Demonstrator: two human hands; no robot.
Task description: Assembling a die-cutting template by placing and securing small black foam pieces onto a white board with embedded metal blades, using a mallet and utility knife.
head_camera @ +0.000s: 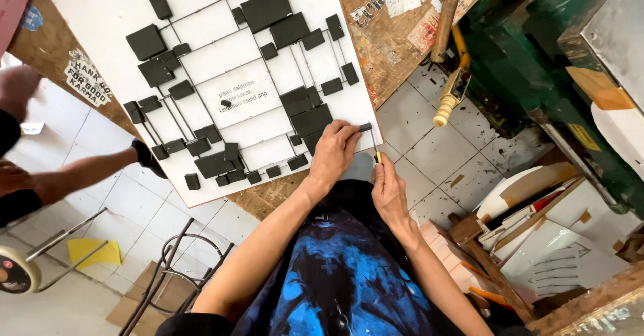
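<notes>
Left hand (333,151) pinches a small black block (365,127) at the white board's (100,7) lower right corner, its long axis lying along that edge. Right hand (389,192) grips a slim yellow-tipped tool (378,156), pointing up toward the block.

Board (221,74) lies on workbench (396,47); hammer (448,14) lies to its right.

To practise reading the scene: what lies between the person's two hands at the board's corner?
In the head view, only a thin dark rod spans the gap, running from the left hand down to the right hand.
</notes>
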